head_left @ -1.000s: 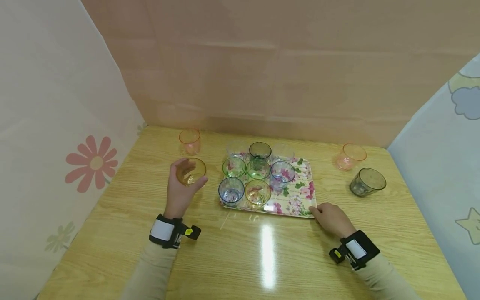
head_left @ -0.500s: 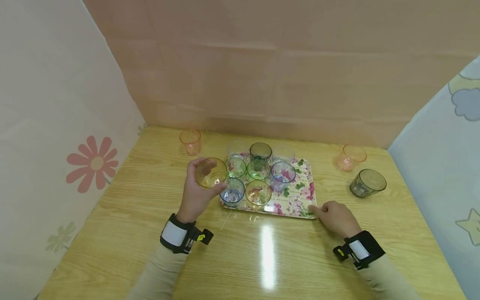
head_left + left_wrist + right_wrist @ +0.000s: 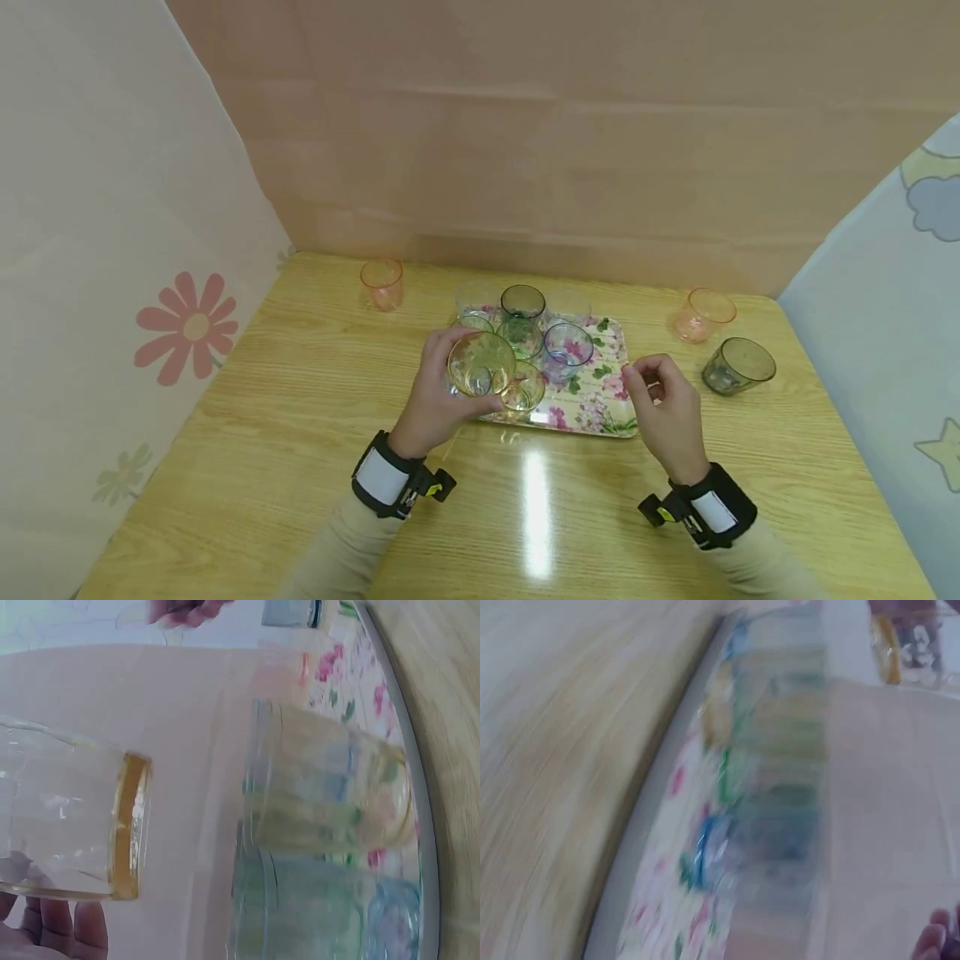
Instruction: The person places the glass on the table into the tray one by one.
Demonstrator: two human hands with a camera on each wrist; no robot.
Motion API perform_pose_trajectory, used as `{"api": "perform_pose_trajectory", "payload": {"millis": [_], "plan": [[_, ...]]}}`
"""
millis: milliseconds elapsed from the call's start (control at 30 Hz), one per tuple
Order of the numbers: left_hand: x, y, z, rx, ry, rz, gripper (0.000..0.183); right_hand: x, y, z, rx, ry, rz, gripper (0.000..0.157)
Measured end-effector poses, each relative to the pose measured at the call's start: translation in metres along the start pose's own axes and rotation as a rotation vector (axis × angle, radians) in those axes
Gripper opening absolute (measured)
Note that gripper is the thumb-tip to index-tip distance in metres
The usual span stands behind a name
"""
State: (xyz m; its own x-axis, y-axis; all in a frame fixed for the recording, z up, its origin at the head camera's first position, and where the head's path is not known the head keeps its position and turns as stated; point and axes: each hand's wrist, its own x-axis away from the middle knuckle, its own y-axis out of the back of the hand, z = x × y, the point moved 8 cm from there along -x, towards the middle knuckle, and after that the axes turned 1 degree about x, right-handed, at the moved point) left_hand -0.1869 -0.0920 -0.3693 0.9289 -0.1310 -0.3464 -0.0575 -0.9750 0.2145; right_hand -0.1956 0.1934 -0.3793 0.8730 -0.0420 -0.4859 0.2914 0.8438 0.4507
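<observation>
Gripping a yellow glass (image 3: 482, 364) in the left hand (image 3: 435, 406), above the tray (image 3: 603, 400) at its nine o'clock side. Holding the right hand (image 3: 669, 412) loosely curled by the tray's three o'clock edge, with a smoky glass (image 3: 738, 367) on the tabletop (image 3: 592, 521) at two o'clock from it.

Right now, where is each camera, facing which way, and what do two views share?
Head: on the head, facing forward and down at the floral tray; left hand, right hand and sleeves show.
Left wrist: worn there, facing the held yellow glass and glasses on the tray, image sideways; own fingers lower left, right hand at top.
Right wrist: worn there, facing across the tray, blurred and sideways; fingertips lower right.
Both wrist views share the tray and the held yellow glass.
</observation>
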Motion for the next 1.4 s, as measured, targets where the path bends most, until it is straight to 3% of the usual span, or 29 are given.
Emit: {"api": "perform_pose_trajectory", "payload": {"millis": [100, 200, 300, 367, 567, 800, 967, 1100, 1233, 1400], "plan": [[0.001, -0.012, -0.01, -0.001, -0.056, 0.021, 0.091, 0.0, -0.007, 0.029, -0.314, 0.14, -0.002, 0.014], [0.002, -0.025, -0.019, 0.014, -0.105, 0.041, 0.095, 0.001, -0.017, 0.056, -0.552, 0.258, 0.069, 0.026], [0.002, -0.04, -0.025, 0.078, -0.105, 0.074, 0.1, 0.001, -0.029, 0.072, -0.662, 0.276, 0.155, 0.042], [0.002, -0.051, -0.026, 0.118, -0.085, 0.098, 0.103, 0.001, -0.037, 0.077, -0.714, 0.229, 0.212, 0.05], [0.003, -0.073, -0.032, 0.155, -0.104, 0.167, 0.101, 0.011, -0.052, 0.083, -0.72, 0.104, 0.362, 0.066], [0.003, -0.073, -0.033, 0.287, -0.139, 0.166, 0.083, 0.021, -0.055, 0.087, -0.706, 0.161, 0.475, 0.067], [0.002, -0.066, -0.035, 0.197, -0.217, 0.152, 0.075, 0.026, -0.053, 0.09, -0.707, 0.237, 0.545, 0.064], [0.003, -0.06, -0.035, 0.127, -0.233, 0.138, 0.071, 0.03, -0.049, 0.091, -0.742, 0.303, 0.579, 0.06], [0.003, -0.056, -0.03, 0.123, -0.223, 0.127, 0.078, 0.032, -0.047, 0.09, -0.771, 0.327, 0.585, 0.067], [0.002, -0.052, -0.027, 0.121, -0.205, 0.097, 0.086, 0.03, -0.044, 0.086, -0.715, 0.347, 0.521, 0.073]]}}
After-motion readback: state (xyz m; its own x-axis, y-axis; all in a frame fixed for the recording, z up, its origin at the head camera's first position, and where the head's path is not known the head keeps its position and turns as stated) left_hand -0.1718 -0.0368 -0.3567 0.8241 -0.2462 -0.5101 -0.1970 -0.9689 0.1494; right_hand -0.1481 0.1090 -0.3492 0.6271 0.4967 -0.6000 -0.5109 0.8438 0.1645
